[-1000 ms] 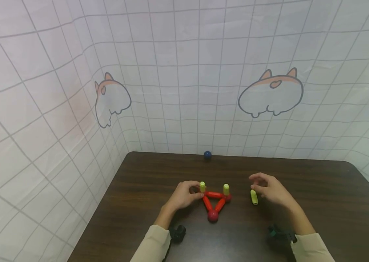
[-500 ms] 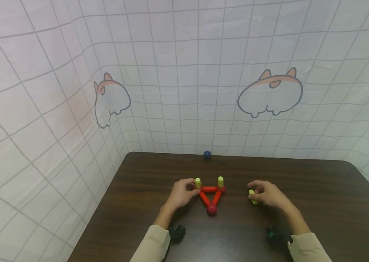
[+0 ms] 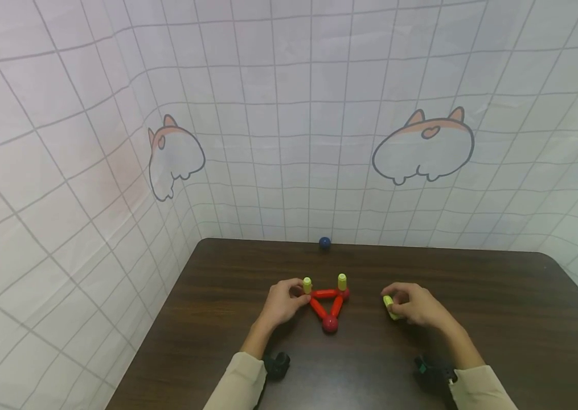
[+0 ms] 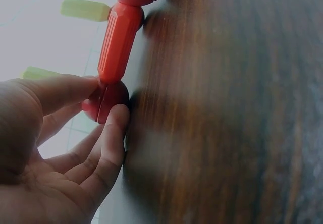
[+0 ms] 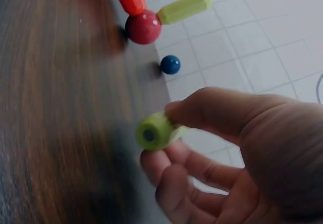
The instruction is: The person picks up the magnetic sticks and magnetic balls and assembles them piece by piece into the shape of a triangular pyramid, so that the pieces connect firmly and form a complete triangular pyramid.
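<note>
A triangle of red rods (image 3: 337,306) joined by red balls (image 3: 330,324) lies on the table, with two yellow-green rods (image 3: 342,282) standing up from its far corners. My left hand (image 3: 283,302) grips the ball (image 4: 105,103) at the far left corner between thumb and fingers. To the right of the triangle, my right hand (image 3: 418,304) pinches a loose yellow-green rod (image 5: 155,131) between thumb and fingertips. One end of that rod, with a dark round spot in its middle, faces the right wrist camera.
A blue ball (image 3: 324,242) sits at the table's far edge, in front of a white grid-patterned curtain (image 3: 289,142). The dark wooden table (image 3: 350,376) spreads beneath both hands. Dark devices (image 3: 277,365) are worn at both wrists.
My left hand has shifted the triangle away from me and slightly left. The right hand has closed its fingers on the loose yellow-green rod and moved it slightly left.
</note>
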{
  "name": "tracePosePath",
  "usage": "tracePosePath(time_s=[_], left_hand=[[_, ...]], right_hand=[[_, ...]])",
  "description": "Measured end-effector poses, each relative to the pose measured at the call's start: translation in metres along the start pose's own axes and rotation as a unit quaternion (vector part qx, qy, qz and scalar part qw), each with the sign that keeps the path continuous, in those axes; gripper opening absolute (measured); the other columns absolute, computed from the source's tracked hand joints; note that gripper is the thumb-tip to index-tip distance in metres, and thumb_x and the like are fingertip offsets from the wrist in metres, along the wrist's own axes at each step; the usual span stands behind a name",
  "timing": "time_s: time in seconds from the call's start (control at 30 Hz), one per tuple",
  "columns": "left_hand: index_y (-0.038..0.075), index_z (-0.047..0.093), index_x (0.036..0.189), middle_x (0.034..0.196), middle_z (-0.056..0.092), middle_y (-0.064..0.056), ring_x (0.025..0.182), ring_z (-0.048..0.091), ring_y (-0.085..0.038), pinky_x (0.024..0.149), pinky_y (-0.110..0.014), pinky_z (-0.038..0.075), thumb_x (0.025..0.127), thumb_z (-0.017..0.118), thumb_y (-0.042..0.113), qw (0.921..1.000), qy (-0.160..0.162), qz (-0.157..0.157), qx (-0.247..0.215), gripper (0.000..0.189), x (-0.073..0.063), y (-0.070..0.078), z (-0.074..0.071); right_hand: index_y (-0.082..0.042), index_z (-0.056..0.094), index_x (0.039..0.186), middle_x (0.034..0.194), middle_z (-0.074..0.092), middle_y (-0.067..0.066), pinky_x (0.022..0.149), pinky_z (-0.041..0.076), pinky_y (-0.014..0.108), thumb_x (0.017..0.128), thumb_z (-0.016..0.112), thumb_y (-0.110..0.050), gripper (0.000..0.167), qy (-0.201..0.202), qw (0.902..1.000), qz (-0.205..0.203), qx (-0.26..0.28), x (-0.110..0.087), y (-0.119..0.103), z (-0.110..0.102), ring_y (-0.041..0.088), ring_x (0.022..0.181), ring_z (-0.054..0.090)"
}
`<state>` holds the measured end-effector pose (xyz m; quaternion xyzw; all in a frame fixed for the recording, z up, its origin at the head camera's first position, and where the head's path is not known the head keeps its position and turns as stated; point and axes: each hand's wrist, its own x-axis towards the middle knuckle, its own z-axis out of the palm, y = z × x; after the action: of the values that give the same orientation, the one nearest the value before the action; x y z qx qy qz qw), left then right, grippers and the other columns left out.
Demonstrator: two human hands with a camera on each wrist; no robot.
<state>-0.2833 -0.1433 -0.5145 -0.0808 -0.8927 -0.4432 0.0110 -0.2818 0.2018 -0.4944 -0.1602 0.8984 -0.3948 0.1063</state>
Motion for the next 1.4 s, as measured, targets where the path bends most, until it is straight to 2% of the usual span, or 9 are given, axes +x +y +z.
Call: tracePosePath(time_s=[0.2,0.5,0.63,0.9,1.17,1.4], left_hand=[[0.013,0.075,0.109,0.099,0.076,-0.007,0.073,0.065,-0.011,0.066,-0.029,0.051,0.090,0.079,0.018,1.0000,0.002,0.001,0.000,0.021,0.000,0.000,0.001],[0.012,0.075,0.109,0.099,0.077,-0.008,0.076,0.068,-0.014,0.069,-0.031,0.053,0.090,0.079,0.017,1.0000,0.003,0.007,0.000,0.020,0.000,0.000,0.001],[0.013,0.075,0.110,0.099,0.076,-0.007,0.075,0.067,-0.013,0.068,-0.029,0.053,0.090,0.078,0.018,1.0000,0.002,0.000,-0.001,0.021,0.000,0.000,0.001],[0.017,0.076,0.108,0.099,0.075,-0.005,0.073,0.064,-0.010,0.067,-0.029,0.050,0.090,0.078,0.019,0.9999,-0.001,-0.014,-0.004,0.018,-0.001,0.002,0.001],[0.015,0.075,0.108,0.098,0.076,-0.006,0.075,0.067,-0.012,0.067,-0.030,0.052,0.089,0.080,0.021,1.0000,-0.002,-0.006,-0.006,0.021,-0.003,0.004,0.000],[0.017,0.075,0.107,0.095,0.075,-0.003,0.076,0.068,-0.012,0.070,-0.033,0.053,0.088,0.082,0.024,1.0000,-0.007,-0.007,0.002,0.021,-0.002,0.002,0.001]], right_hand=[[-0.004,0.064,0.125,0.096,0.063,0.011,0.049,0.051,0.029,0.094,0.068,-0.007,0.031,0.020,0.9981,-0.044,0.037,0.001,-0.011,0.001,0.016,0.060,0.057],[-0.002,0.059,0.123,0.102,0.061,0.020,0.047,0.049,0.027,0.093,0.070,-0.002,0.033,0.037,0.9889,-0.100,0.104,0.000,-0.032,0.009,0.017,0.060,0.060],[-0.008,0.059,0.122,0.107,0.064,0.020,0.048,0.051,0.028,0.093,0.070,-0.003,0.032,0.051,0.9872,-0.103,0.111,0.001,-0.041,0.016,0.020,0.069,0.065],[-0.010,0.061,0.123,0.111,0.067,0.017,0.051,0.054,0.032,0.092,0.072,-0.003,0.034,0.064,0.9841,-0.124,0.109,0.001,-0.055,0.032,0.012,0.083,0.066],[-0.005,0.063,0.121,0.113,0.070,0.011,0.073,0.053,0.027,0.090,0.075,-0.003,0.033,0.083,0.9764,-0.181,0.084,0.004,-0.061,0.047,0.015,0.090,0.068],[-0.011,0.064,0.118,0.117,0.069,0.016,0.080,0.056,0.031,0.088,0.075,0.001,0.034,0.081,0.9712,-0.208,0.083,0.006,-0.063,0.055,0.019,0.091,0.068]])
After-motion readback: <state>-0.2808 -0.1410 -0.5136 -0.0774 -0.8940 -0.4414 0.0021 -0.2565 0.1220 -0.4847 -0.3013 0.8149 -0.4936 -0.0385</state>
